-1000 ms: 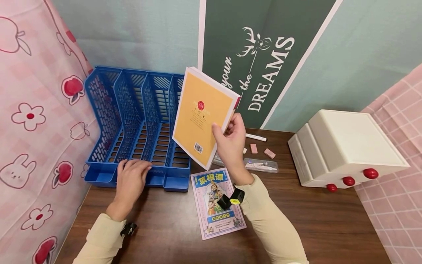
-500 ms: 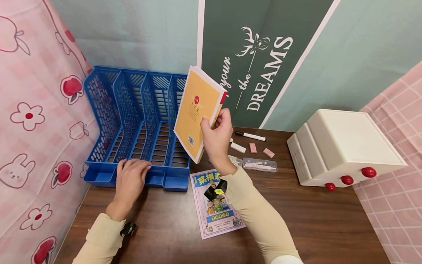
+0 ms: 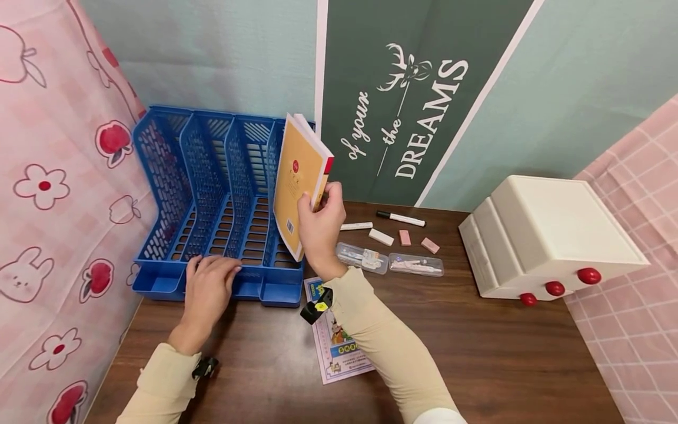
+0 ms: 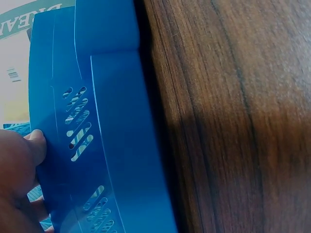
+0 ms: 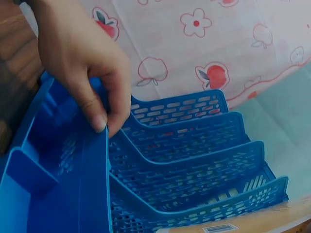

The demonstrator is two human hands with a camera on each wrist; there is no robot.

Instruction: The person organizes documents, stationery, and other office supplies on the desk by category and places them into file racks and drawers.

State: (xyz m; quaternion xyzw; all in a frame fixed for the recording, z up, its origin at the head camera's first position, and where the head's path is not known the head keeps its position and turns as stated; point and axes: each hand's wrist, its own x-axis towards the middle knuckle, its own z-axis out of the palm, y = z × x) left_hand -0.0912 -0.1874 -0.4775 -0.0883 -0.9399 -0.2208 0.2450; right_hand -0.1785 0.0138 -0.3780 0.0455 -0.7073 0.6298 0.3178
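Note:
My right hand (image 3: 322, 227) pinches a yellow paperback book (image 3: 299, 171) by its spine edge, thumb on the printed cover. The book stands tilted over the rightmost slot of a blue plastic file rack (image 3: 283, 296), its lower corner near the front of that slot. My left hand (image 3: 209, 291) grips the rack's front edge, with the thumb on one side and fingers on the other, as the right wrist view shows. Only the book's edge (image 5: 262, 219) appears there. Under my right wrist, a purple booklet (image 3: 344, 366) with cartoon figures lies partly covered on the table.
Behind the right hand lie a black-capped marker (image 3: 401, 218), a white eraser (image 3: 381, 237), pink erasers (image 3: 405, 238) and clear stationery cases (image 3: 415, 265). A white drawer box (image 3: 572, 218) with red knobs stands at right. A patterned curtain (image 3: 58, 224) hangs left of the rack.
My right hand has carried the yellow book leftward to the rack's rightmost slot, turning it more edge-on. More of the stationery shows behind it. My left hand stays on the rack.

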